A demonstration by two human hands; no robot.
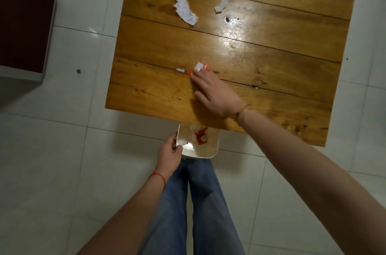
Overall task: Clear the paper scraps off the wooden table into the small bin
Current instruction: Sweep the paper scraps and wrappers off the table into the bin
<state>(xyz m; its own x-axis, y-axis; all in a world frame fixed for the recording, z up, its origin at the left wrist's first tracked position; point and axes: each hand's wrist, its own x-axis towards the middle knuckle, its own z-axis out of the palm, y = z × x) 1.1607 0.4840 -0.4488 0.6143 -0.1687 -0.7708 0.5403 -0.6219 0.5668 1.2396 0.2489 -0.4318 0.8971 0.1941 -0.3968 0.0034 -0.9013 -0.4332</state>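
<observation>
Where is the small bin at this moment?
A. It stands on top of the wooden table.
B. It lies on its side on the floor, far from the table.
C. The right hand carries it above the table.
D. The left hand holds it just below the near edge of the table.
D: the left hand grips the rim of the small bin under the near edge of the wooden table, while the right hand lies on the tabletop.

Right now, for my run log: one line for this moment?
left hand holds small bin at table edge | right hand sweeping red-white scrap

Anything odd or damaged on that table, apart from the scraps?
Minor wear only. The wooden table has small chipped holes along its plank seams, one near the glare and one right of the right hand. Nothing spilled; the small bin sits tucked under the near edge.
</observation>
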